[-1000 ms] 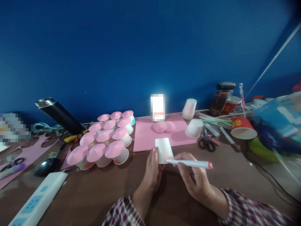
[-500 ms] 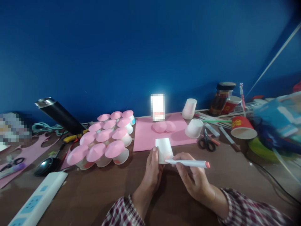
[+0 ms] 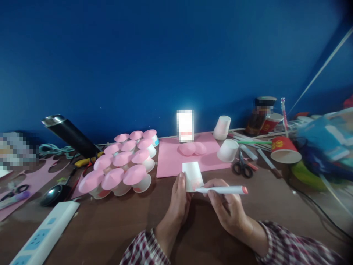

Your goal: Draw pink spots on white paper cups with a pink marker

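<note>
My left hand (image 3: 179, 200) is closed on the left edge of a small white card (image 3: 192, 173), thumb along its side. Faint pinkish marks show low on the card. A white marker (image 3: 226, 190) with a salmon-coloured end is gripped in the fingers of my right hand (image 3: 227, 208). Its tip meets the card near the lower right corner, though the exact contact is blurred. Just beyond the card lies a pink paper sheet (image 3: 168, 158) with two pink paper discs (image 3: 187, 149) on it.
To the left stand several upturned paper cups topped with pink cones (image 3: 122, 159). White cups (image 3: 227, 151) and black-handled scissors (image 3: 242, 169) are on the right, near a red cup (image 3: 285, 149). A power strip (image 3: 45, 233), black mouse (image 3: 55, 195) and black flask (image 3: 70, 134) occupy the left side.
The marker and my right hand have shifted very slightly to the right along the card. My left hand and the card stay nearly still.
</note>
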`<act>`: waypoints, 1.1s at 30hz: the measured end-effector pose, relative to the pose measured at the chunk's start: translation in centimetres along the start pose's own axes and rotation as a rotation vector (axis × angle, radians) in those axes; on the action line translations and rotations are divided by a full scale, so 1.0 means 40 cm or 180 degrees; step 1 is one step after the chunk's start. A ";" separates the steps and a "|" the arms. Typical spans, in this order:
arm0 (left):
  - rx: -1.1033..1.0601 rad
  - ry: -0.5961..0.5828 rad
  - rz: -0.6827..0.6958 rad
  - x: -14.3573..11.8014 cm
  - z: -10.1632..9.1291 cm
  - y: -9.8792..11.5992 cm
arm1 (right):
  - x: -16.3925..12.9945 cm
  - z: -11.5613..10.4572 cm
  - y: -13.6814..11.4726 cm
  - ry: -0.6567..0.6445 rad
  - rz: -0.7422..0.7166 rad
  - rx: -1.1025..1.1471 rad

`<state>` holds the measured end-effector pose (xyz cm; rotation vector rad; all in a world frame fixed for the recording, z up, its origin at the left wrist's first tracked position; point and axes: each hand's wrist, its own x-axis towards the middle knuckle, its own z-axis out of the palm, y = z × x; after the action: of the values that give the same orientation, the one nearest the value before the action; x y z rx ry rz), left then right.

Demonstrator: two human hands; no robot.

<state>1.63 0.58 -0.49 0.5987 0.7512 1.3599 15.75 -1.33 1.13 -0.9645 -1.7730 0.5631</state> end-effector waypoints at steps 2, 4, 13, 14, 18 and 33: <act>0.0006 -0.0036 0.0028 0.000 -0.002 -0.001 | 0.001 0.000 0.001 -0.0017 0.0024 -0.0010; 0.0000 -0.0054 0.0082 0.000 -0.003 -0.001 | 0.003 0.000 0.002 -0.0014 0.0024 0.0010; 0.0053 -0.0035 0.0030 -0.004 0.003 0.003 | 0.004 0.000 -0.007 0.0018 0.0142 0.0137; 0.0040 -0.0055 0.0052 -0.005 0.003 0.004 | 0.004 0.000 -0.009 0.0013 0.0159 0.0137; 0.0004 0.0026 0.0059 -0.004 0.003 0.004 | 0.005 0.000 -0.011 -0.0021 0.0171 0.0257; 0.0023 0.0041 0.0045 0.002 -0.003 -0.005 | -0.003 0.013 0.013 0.0130 0.0530 0.0710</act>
<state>1.66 0.61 -0.73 0.6025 0.7638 1.3755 15.48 -1.10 0.48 -0.9646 -1.5645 0.8227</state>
